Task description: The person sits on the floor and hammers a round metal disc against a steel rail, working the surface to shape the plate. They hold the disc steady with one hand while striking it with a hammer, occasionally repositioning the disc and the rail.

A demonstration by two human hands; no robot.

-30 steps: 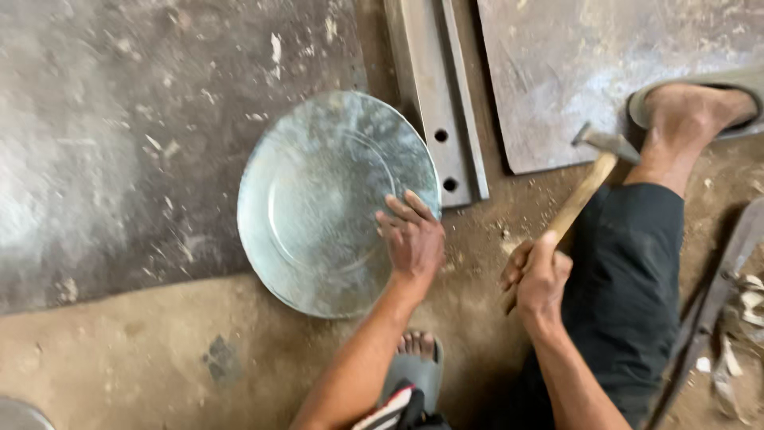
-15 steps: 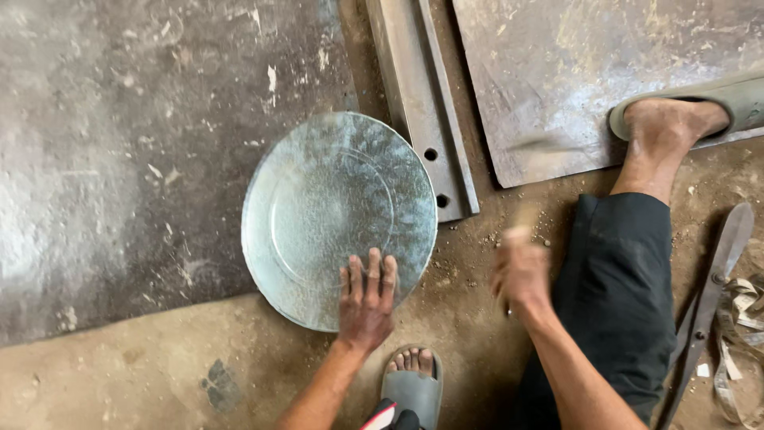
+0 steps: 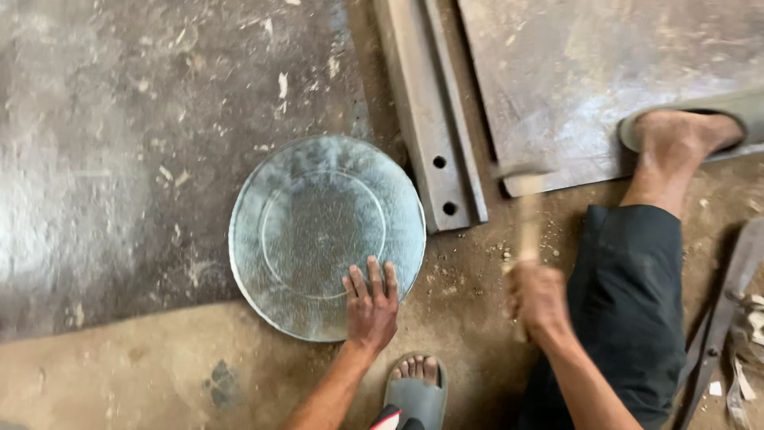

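A round shiny metal plate [image 3: 318, 231] lies flat on the workshop floor. My left hand [image 3: 371, 306] presses on its near rim with fingers spread. My right hand [image 3: 539, 299] grips the wooden handle of a hammer [image 3: 527, 215], which points away from me and is blurred by motion. Its head hovers near the corner of a large metal sheet. My right leg in dark trousers stretches out to the right of the hammer.
A steel angle bar with two holes [image 3: 434, 119] lies just right of the plate. A large metal sheet [image 3: 589, 72] is under my right foot [image 3: 676, 143]. My left foot in a grey sandal [image 3: 418, 386] is below. Metal shears and scraps [image 3: 728, 310] lie at far right.
My left hand slid from the plate's right edge to its near rim and flattened. The hammer swung from a slanted position to pointing straight away, raised and blurred.
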